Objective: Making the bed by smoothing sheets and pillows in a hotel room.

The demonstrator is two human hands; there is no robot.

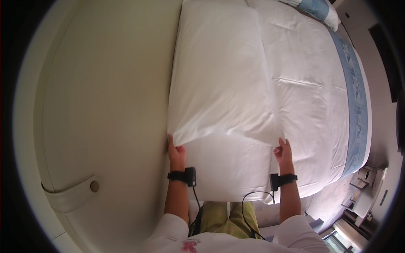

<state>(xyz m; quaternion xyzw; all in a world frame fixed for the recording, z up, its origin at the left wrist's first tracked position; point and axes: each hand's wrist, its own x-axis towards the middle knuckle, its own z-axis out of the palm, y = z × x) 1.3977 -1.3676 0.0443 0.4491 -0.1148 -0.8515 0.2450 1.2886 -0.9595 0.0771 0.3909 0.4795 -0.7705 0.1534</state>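
A white bed sheet point(223, 80) lies over the head end of a wide bed, its near edge lifted between my two hands. My left hand point(176, 152) pinches the sheet's left corner, close against the headboard. My right hand point(283, 151) grips the same edge further right, with the index finger partly raised. Creases run from both grips, and the raised edge sags a little in between. Below it the white mattress cover point(228, 168) shows. To the right, a white duvet point(312, 105) is spread over the bed.
A tall beige padded headboard point(101, 105) with a buttoned strap point(76, 192) rises on the left. A blue patterned bed runner point(356, 92) crosses the foot end. A blue and white pillow point(314, 9) rests at the far right. Dark cables point(253, 193) hang from my wrist straps.
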